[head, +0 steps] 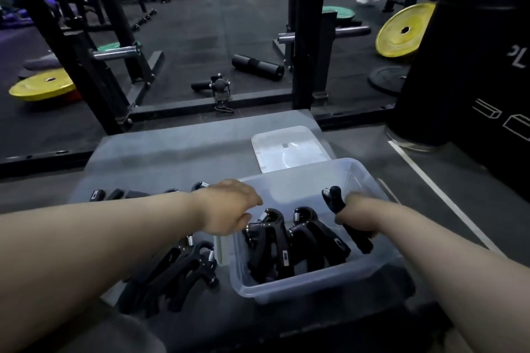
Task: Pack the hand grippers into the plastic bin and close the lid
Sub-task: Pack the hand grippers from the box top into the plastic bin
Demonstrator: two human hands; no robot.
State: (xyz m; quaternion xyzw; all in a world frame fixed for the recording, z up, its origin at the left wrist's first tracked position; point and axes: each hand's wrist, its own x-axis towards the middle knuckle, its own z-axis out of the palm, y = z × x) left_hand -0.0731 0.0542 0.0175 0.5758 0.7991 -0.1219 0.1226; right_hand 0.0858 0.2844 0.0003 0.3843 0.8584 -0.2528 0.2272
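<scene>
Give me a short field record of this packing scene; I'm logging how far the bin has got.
bin: clear plastic bin, open, on the grey platform
lid: lid off, lying flat behind the bin
in bin: two packed grippers, standing side by side
right hand: right hand grips the held gripper over the bin's right side
left hand: left hand at the bin's left rim; fingers hidden, grip unclear
outside bin: loose grippers piled left of the bin; back row farther off

clear glossy plastic bin (301, 288); matt black hand grippers (275, 249), metal springs.
</scene>
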